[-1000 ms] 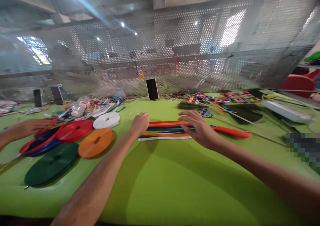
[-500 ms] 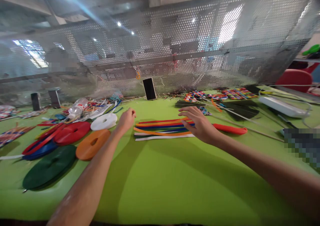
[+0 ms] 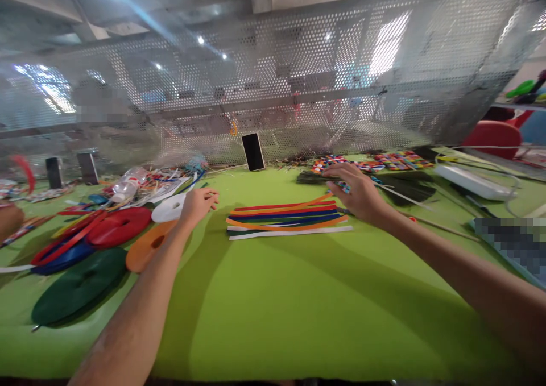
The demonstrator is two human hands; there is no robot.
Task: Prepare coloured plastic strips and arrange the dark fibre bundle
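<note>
Coloured flat strips (image 3: 284,218) in red, orange, blue, green and white lie side by side on the green tabletop (image 3: 273,312). My right hand (image 3: 356,193) hovers over their right end with its fingers apart. An orange strip slants up towards these fingers, and I cannot tell whether they touch it. Left of the strips, my left hand (image 3: 198,205) is in the air, fingers loosely spread and holding nothing. It partly covers a white strip roll (image 3: 167,208). Under my right wrist lies a red-handled tool, mostly hidden, with a grey tip (image 3: 343,211) showing.
Orange (image 3: 143,250), red (image 3: 119,227) and green (image 3: 81,289) rolls lie at the left, near a plastic bottle (image 3: 127,188). A phone (image 3: 253,152) leans at the back against a mesh panel (image 3: 273,79). Woven pieces (image 3: 403,160) and a white power strip (image 3: 473,182) lie right. Another person's hand (image 3: 9,218) shows at left.
My left hand has moved left, away from the strips, and its fingers have loosened. My right hand has shifted right, uncovering the strips' right ends. Another person's hand and a red strip have appeared at left.
</note>
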